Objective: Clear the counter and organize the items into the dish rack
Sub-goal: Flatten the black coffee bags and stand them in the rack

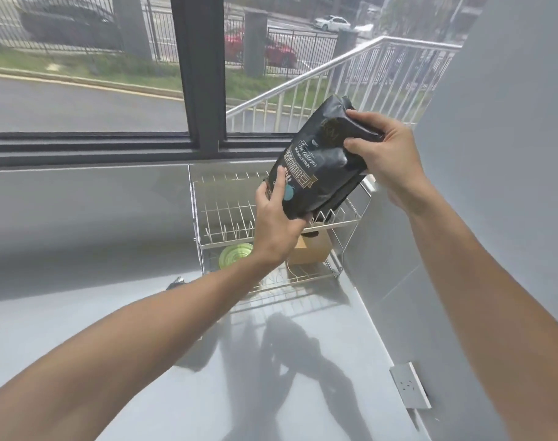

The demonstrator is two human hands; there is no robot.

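Observation:
A black coffee bag (322, 167) with white and gold lettering hangs tilted in the air above the two-tier wire dish rack (226, 214). My left hand (276, 221) grips the bag's lower end from below. My right hand (385, 154) pinches its folded top end. The rack stands in the counter's far right corner, under the window. On its lower tier sit a green round lid (234, 254) and a tan cardboard box (312, 248), both partly hidden by my left hand and the upper tier.
A small dark object (175, 281) lies on the grey counter (144, 313) left of the rack. The grey wall (493, 154) runs close along the right, with a white power socket (409, 389) low on it. A dark window frame (201, 74) borders the far edge.

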